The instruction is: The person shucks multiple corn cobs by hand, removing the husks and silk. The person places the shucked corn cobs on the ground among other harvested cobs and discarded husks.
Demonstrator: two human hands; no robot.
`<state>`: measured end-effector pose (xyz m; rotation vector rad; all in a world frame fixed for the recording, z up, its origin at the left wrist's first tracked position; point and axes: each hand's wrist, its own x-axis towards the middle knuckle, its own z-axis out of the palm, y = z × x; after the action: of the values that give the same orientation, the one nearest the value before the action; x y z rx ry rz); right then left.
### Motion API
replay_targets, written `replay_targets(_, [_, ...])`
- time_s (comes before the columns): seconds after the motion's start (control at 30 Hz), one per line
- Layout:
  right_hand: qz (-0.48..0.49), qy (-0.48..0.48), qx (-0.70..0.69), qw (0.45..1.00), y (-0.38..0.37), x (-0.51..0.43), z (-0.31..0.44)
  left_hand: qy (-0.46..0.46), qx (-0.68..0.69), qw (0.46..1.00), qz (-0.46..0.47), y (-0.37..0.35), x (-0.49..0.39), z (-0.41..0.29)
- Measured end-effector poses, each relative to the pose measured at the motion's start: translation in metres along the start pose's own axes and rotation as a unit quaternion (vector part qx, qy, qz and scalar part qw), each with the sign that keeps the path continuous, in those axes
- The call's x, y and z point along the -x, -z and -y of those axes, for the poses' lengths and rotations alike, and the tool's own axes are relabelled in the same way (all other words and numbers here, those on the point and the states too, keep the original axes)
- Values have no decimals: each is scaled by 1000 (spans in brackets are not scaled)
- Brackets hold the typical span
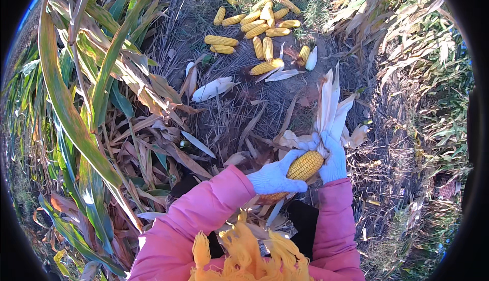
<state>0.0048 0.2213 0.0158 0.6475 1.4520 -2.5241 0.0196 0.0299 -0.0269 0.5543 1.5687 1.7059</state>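
My left hand [273, 176], in a white knit glove, is wrapped around a yellow ear of corn [305, 165] with its kernels bare. At the ear's upper end my right hand [333, 158], gloved alike, grips the pale husk [329, 109], whose long leaves point away from me. The husk still meets the cob near the right fingers; the exact join is partly hidden. Farther ahead, several husked ears [256, 27] lie in a loose heap on the ground. Closer in, one ear [266, 67] lies with husk leaves beside it.
Standing corn stalks with long leaves [72, 124] crowd the left side. Dry, leaning corn leaves [386, 21] line the right. Loose husks [214, 89] and straw litter the soil between. A yellow fringed scarf [248, 254] hangs below my arms.
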Motion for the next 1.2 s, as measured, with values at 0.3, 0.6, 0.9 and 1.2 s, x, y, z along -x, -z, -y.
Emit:
replay_targets(0.3, [-90,70,-58,992,-15,-12,-11,109,308,945,24,-18,1,8])
replay_targets(0.6, [-221,395,273,849,-11,-46,-41,100,463,876,-87,-46,9,-6])
replay_targets(0.9, [-177,311,572,738,29,-95,-70,151,538,824,-90,-31,11,1])
replay_targets(1.2, [142,-136,871,450,124,-113,-81,36,388,900,-194,-22,22,-14])
